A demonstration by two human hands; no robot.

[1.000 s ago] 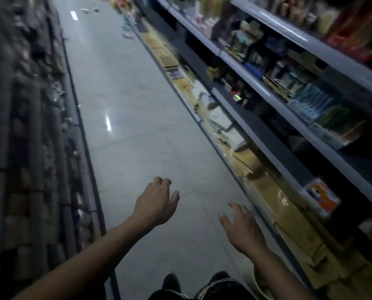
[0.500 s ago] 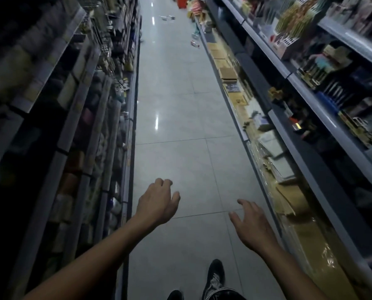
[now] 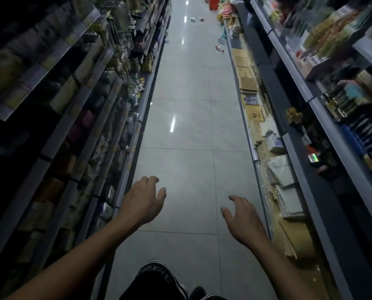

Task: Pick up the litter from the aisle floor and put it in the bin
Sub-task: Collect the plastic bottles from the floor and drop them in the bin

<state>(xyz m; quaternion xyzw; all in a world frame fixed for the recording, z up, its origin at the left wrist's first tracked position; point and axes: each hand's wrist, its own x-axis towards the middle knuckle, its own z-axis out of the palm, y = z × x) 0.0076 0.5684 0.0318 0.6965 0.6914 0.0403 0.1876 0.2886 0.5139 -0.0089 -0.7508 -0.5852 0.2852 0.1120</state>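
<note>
The fingers of the left hand (image 3: 143,202) and the right hand (image 3: 244,219) hang loosely curled and spread, holding nothing, both raised above the grey tiled floor (image 3: 187,135). Outside the left fingers runs a long rack of shelves (image 3: 77,109) packed with dim goods; outside the right fingers runs another rack (image 3: 306,118) with stationery above and brown envelopes and clear packets low down. Below and between the hands, a dark shoe (image 3: 161,278) stands on the tiles. Far ahead of the fingertips the litter lies on the floor: a small red and white piece (image 3: 219,48) near the right rack, and two pale scraps (image 3: 197,19) beyond it, mid-aisle. An orange object (image 3: 213,2) stands at the far end; whether it is the bin cannot be told.
</note>
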